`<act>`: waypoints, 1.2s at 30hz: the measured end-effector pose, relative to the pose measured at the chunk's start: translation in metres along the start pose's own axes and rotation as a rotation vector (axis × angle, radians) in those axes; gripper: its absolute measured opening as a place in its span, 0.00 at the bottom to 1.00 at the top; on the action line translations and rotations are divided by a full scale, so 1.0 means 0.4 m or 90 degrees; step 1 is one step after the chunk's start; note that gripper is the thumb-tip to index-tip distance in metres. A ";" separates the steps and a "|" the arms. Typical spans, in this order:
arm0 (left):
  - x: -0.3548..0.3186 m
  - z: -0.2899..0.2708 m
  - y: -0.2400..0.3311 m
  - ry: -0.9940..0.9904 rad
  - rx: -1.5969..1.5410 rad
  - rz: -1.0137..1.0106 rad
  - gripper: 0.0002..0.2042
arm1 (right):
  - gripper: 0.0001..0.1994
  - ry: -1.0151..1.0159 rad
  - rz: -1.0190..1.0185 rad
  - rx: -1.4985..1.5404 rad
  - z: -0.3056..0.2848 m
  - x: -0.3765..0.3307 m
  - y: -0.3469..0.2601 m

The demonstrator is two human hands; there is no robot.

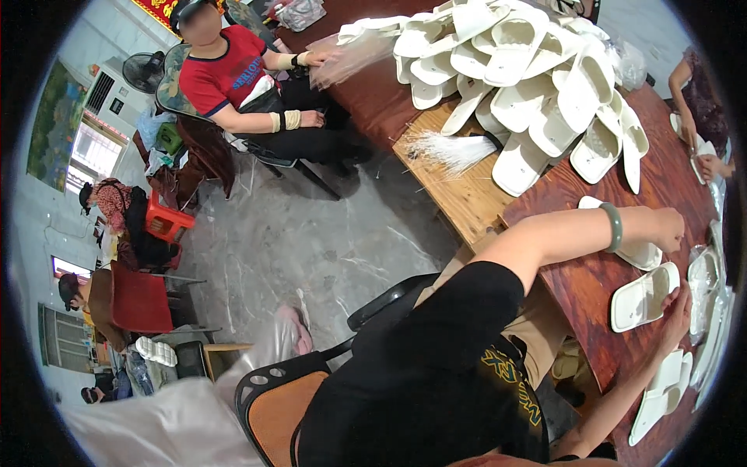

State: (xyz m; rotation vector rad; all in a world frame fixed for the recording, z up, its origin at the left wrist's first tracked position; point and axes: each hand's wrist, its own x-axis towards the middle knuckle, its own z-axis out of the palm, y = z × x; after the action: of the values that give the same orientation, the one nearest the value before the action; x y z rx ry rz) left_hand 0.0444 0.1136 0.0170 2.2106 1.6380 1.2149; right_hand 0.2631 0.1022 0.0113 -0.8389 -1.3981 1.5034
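My left hand [668,229], below a green bangle [612,227], is closed above the table beside a white slipper [641,254]. Whatever its fingers hold is hidden. My right hand [679,313] grips the strap side of another white slipper [634,307] that rests on the table. A pair of white slippers [657,401] lies nearer my right forearm. Past my hands is a slipper in clear plastic [703,274].
A big heap of white slippers [521,70] covers the table's left part, with a bundle of thin white strips [450,152] beside it. Across the table, another person's hands [710,165] hold a slipper. A person in red [241,74] sits at left. Behind me stands a chair [284,412].
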 end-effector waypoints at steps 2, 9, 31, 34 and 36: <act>0.013 0.008 0.007 -0.108 -0.052 -0.028 0.14 | 0.14 -0.033 -0.023 -0.056 -0.002 -0.003 0.024; 0.025 0.069 0.096 -0.273 -0.024 -0.143 0.27 | 0.14 -0.232 0.037 -0.183 0.027 -0.031 0.054; -0.066 0.023 -0.159 -0.309 -0.303 -0.108 0.22 | 0.08 0.238 -0.203 -0.489 0.060 -0.207 0.083; -0.033 0.045 -0.193 -0.276 -0.360 -0.084 0.21 | 0.07 0.226 -0.185 -0.762 0.043 -0.207 0.077; -0.019 0.027 -0.152 -0.338 -0.387 -0.113 0.21 | 0.06 0.188 -0.181 -0.855 0.070 -0.206 0.048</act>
State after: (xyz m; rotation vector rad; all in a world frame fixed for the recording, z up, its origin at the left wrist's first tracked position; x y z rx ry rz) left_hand 0.0055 0.1352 -0.0268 1.7504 1.0490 0.8266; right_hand 0.2653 0.0160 -0.0116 -1.4497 -2.1089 0.0289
